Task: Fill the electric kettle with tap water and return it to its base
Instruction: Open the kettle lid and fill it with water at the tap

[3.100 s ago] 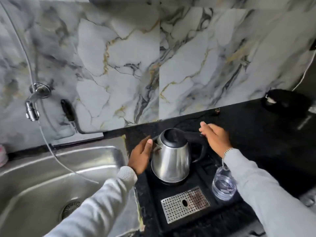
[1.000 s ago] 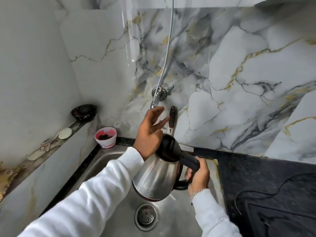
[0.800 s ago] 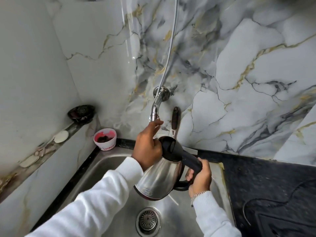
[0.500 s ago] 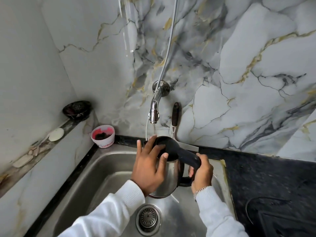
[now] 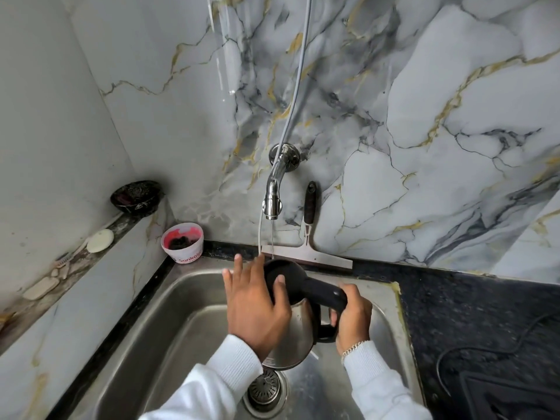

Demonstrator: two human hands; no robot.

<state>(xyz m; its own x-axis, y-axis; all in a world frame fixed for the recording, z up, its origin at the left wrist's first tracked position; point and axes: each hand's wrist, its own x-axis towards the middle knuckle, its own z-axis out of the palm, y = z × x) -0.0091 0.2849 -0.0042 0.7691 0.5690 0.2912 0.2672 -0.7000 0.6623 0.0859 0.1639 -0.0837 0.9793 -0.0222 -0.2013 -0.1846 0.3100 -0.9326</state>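
The kettle (image 5: 298, 322) was held over the sink (image 5: 169, 322), mouth below the tap (image 5: 273, 194), to catch a thin stream. The right hand (image 5: 353, 318) was clamped on the handle; the left hand (image 5: 257, 307), fingers apart, steadied the lid and body. A squeegee (image 5: 309, 237) leaned against the far wall; a cup (image 5: 182, 242) stood left. The lid partly blocked the mouth.

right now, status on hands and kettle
Right hand gripping kettle handle, left hand steadying its body. Kettle over sink, under running tap. Nothing in the way.
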